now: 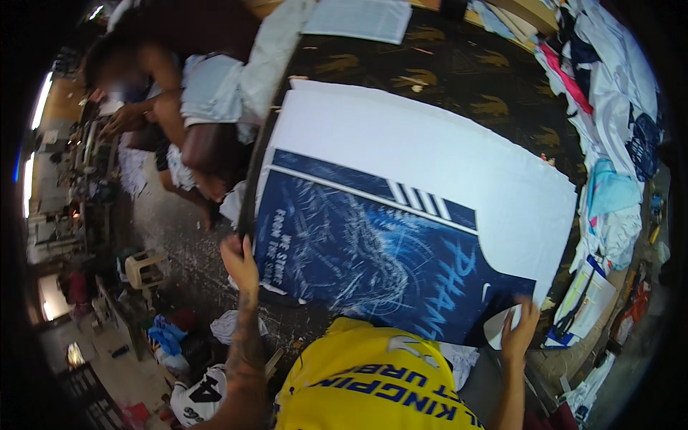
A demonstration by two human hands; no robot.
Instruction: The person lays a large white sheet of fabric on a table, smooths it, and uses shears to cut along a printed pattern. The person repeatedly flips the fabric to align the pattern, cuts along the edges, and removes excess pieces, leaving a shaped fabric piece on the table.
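A navy jersey panel [373, 251] with white stripes and pale blue streaked print lies on the table in front of me. It rests over a larger white sheet [416, 129] that reaches past its far side. My left hand [240, 264] is beside the panel's left edge, thumb and fingers apart, with nothing seen in it. At the near right corner, by a curved white area, my right hand [519, 331] touches the panel with thumb and fingers spread. The undersides of its fingers are hidden.
A dark table cover [430, 54] with gold animal figures shows beyond the sheet. Heaped fabrics [609, 143] line the right side, above papers [588, 301]. At the upper left a person [158, 86] sits handling cloth. A stool [145, 269] stands on the floor.
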